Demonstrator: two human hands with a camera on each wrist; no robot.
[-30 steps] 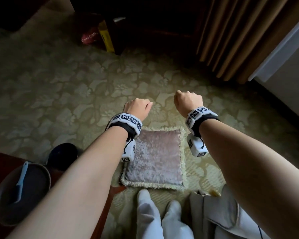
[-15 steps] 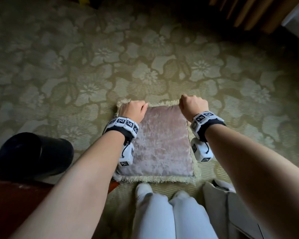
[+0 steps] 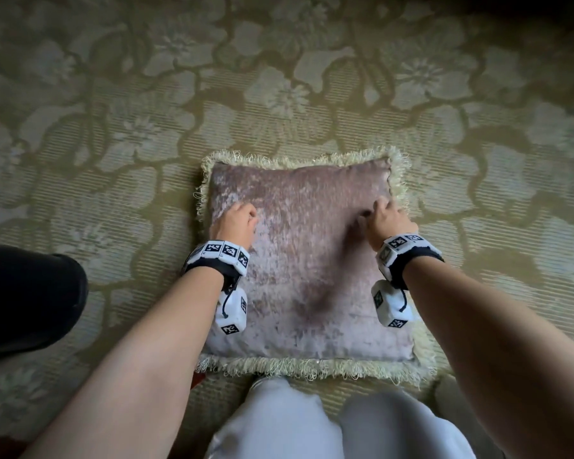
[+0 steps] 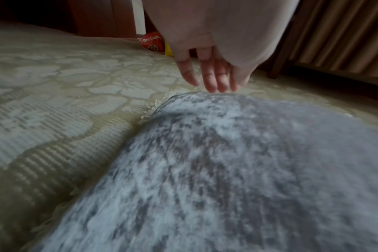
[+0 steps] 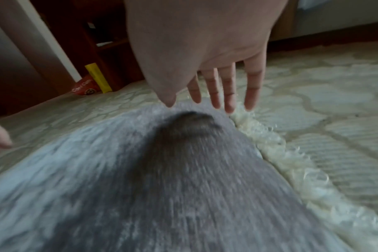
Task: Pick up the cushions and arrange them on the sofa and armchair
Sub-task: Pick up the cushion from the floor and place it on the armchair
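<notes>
Cushion is the single task item in sight: a square, mauve, velvety pad edged with a pale fringe, lying flat on a green floral carpet. In the head view it is seen just ahead of the person's knees, clad in light trousers. The left hand is laid on the cushion's upper left part and the right hand on its upper right part, beside the fringe. From above only the backs of the hands are shown, so the set of the fingers cannot be told there. Marker-covered bands are worn on both wrists. A dark rounded object is seen at the left edge, on the carpet.

In the left wrist view, the left hand is shown with its fingers straight and held close together, the tips reaching the far edge of the cushion; nothing is gripped. A red packet is seen far off on the floor, with curtains at the right.

In the right wrist view, the right hand is shown with fingers straight and slightly spread, the tips at the cushion's far edge next to the fringe; nothing is clasped. A dark dent is seen in the fabric just below the fingertips. The red packet and a yellow object are seen against dark wooden furniture.
</notes>
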